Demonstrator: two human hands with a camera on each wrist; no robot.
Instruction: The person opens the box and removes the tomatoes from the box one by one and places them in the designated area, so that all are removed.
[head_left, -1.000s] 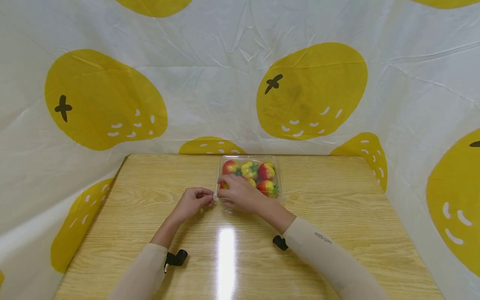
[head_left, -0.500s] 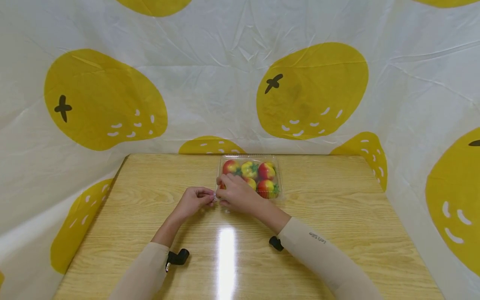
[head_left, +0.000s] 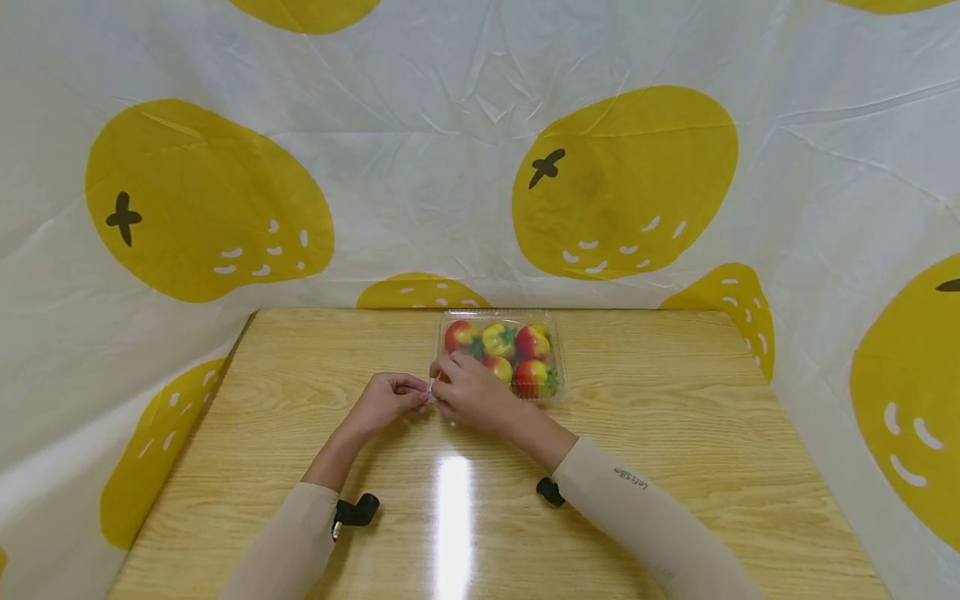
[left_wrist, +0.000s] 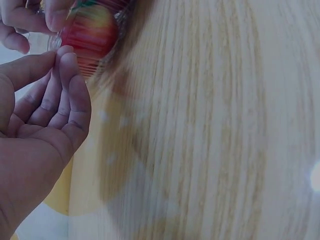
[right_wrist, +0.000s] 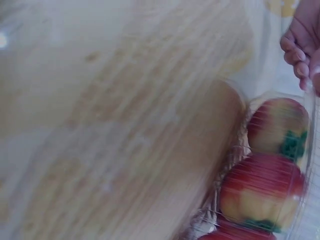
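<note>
A clear plastic clamshell container [head_left: 562,367] lies at the far middle of the table, its lid appearing down. Inside sit several red-and-yellow fruits [head_left: 533,377] with green leaves. My left hand [head_left: 384,406] pinches the container's near left corner between thumb and fingertips, as the left wrist view also shows. Across the front of the lid reaches my right hand [head_left: 476,396], its bent fingers gripping the same corner and covering one fruit. In the right wrist view the left hand [right_wrist: 305,40] shows beyond the fruits, while the right hand is out of sight.
The wooden table [head_left: 660,467] carries a bright reflection in front of the hands. A white curtain [head_left: 420,183] printed with yellow fruit stands around its back and sides. Black wrist devices [head_left: 356,510] hang at both sleeves.
My right hand has shifted slightly left, closer to the left fingertips at the corner, and its sleeve has moved left too. The left hand and the container have hardly moved.
</note>
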